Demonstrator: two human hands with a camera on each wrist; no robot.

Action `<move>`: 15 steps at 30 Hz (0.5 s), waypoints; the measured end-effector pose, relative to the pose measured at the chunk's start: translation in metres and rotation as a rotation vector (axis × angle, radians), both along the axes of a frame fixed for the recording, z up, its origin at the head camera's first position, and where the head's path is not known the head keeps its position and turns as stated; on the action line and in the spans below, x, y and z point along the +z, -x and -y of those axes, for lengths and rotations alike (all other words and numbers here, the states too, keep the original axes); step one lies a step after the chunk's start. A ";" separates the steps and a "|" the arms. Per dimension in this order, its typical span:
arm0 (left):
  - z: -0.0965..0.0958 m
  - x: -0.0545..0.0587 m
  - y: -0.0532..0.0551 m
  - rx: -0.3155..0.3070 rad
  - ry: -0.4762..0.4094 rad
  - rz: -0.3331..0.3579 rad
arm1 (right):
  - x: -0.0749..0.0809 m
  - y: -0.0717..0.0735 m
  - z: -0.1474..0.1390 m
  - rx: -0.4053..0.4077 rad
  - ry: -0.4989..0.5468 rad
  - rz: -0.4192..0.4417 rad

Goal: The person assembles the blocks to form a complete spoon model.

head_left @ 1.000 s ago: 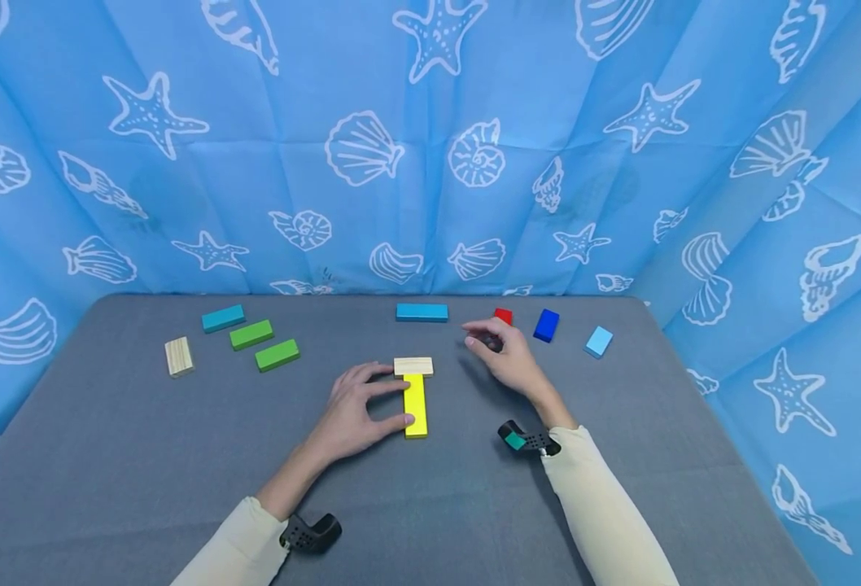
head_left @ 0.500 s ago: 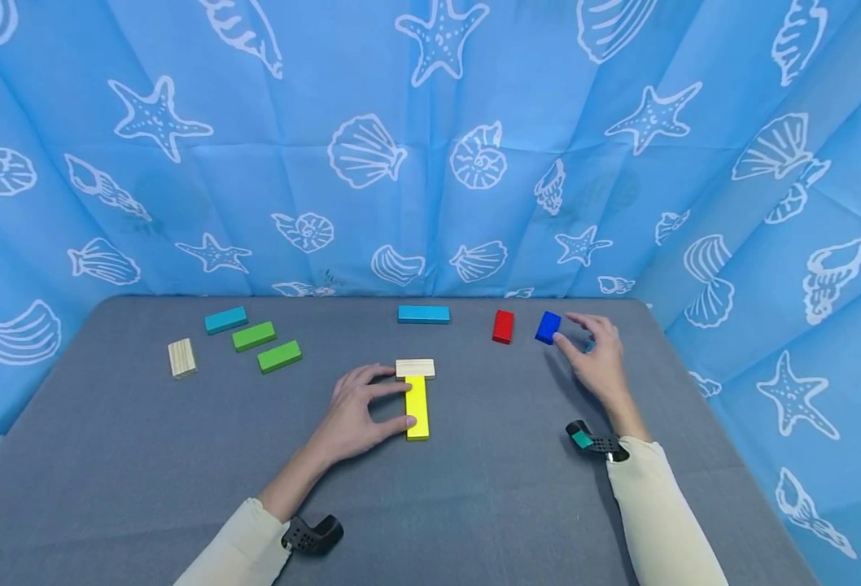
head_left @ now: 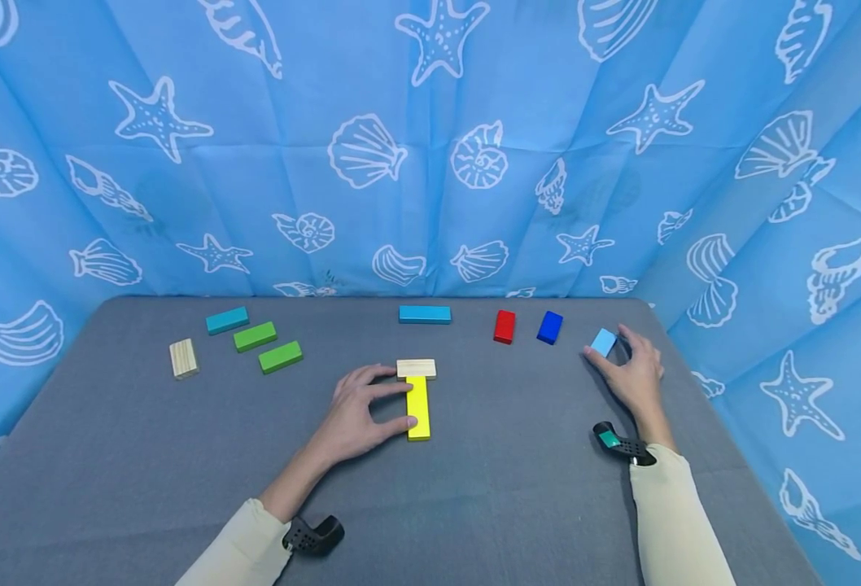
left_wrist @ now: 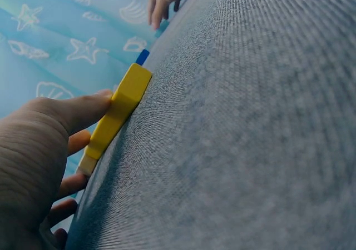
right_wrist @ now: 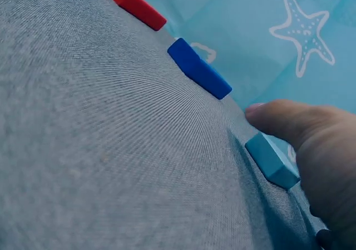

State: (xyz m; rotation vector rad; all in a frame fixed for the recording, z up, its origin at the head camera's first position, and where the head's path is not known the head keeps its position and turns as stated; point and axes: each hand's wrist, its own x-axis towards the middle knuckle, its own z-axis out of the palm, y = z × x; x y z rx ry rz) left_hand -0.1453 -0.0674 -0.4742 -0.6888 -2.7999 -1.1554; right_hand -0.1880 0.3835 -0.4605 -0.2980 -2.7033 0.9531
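Observation:
In the head view my left hand (head_left: 357,415) rests at a yellow block (head_left: 418,411), its thumb and index finger touching the block's left side. A plain wood block (head_left: 416,369) lies crosswise against the yellow block's far end, with another fingertip at its left edge. Out to the right, my right hand (head_left: 634,376) is spread around a light blue block (head_left: 603,342), thumb to the left and fingers to the right. The right wrist view shows the thumb (right_wrist: 278,119) apart from that light blue block (right_wrist: 272,160); the other fingers are mostly hidden there.
A dark blue block (head_left: 550,327) and a red block (head_left: 504,326) lie left of my right hand. Near the back edge is a teal block (head_left: 425,315). Several more blocks, including a green one (head_left: 281,357), lie at the left. A blue curtain (head_left: 430,203) hangs behind the grey table (head_left: 504,505).
My right hand has moved right, from beside the red block, past the dark blue block, to the light blue block. My left hand has stayed at the yellow block.

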 end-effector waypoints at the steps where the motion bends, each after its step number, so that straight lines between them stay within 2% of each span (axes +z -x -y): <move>1: 0.000 0.000 0.000 0.001 0.001 0.000 | 0.000 0.000 0.000 0.006 -0.017 0.014; 7: 0.000 0.000 0.000 0.001 0.008 0.007 | -0.004 0.002 -0.001 0.026 -0.090 0.030; 15: 0.001 -0.001 0.000 -0.004 0.004 0.002 | -0.002 0.002 0.003 0.019 -0.041 -0.014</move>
